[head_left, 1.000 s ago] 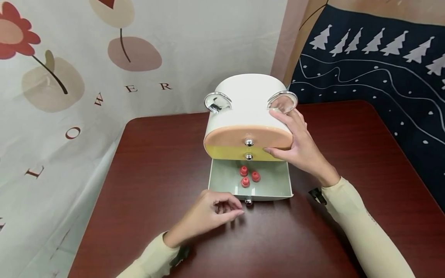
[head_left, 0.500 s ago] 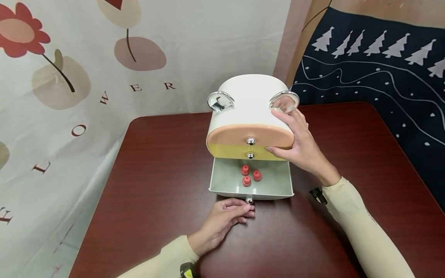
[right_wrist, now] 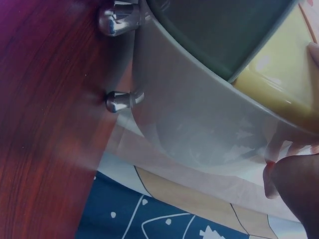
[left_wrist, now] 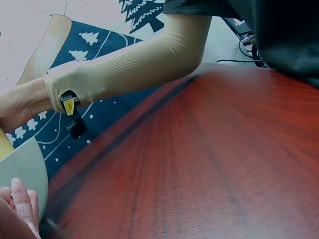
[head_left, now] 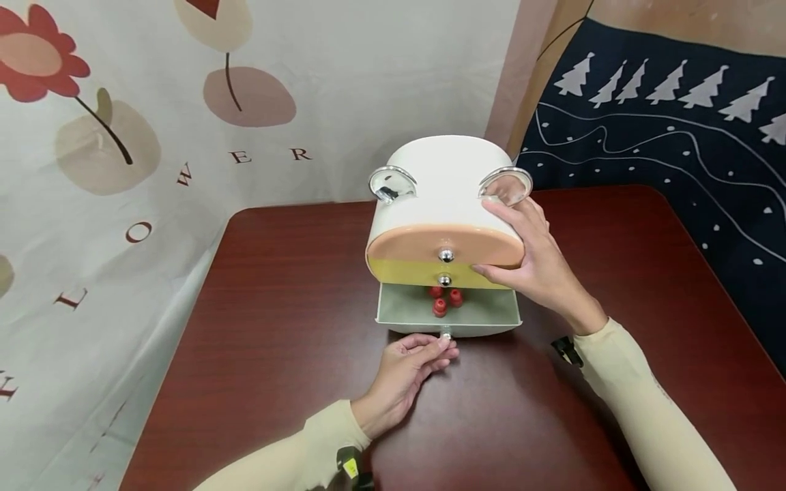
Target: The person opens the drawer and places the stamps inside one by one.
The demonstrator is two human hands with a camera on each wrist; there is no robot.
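Note:
In the head view a small white cabinet [head_left: 451, 181] with round silver ears stands on the table. Its bottom drawer [head_left: 488, 310], pale green, sticks out at the front with 3 small red knob-like pieces [head_left: 439, 308] inside; one is partly hidden under the yellow drawer above. My left hand [head_left: 405, 375] pinches the silver knob [head_left: 446, 333] of that green drawer. My right hand [head_left: 540, 266] grips the cabinet's right side, below the right ear [head_left: 506, 185], with one digit across the yellow drawer front [head_left: 411, 271]. The right wrist view shows the cabinet's silver feet [right_wrist: 119, 101].
The peach top drawer [head_left: 405, 244] and the yellow one are closed, each with a silver knob. Under everything is a dark red wooden table [head_left: 295, 273]. A flower-print curtain [head_left: 344, 82] hangs behind, and a navy tree-print cloth [head_left: 645, 143] hangs at the right.
My left hand has moved right to the knob and taken hold of it. The green drawer has slid partway inward, carrying the red pieces with it. My right hand stays on the cabinet.

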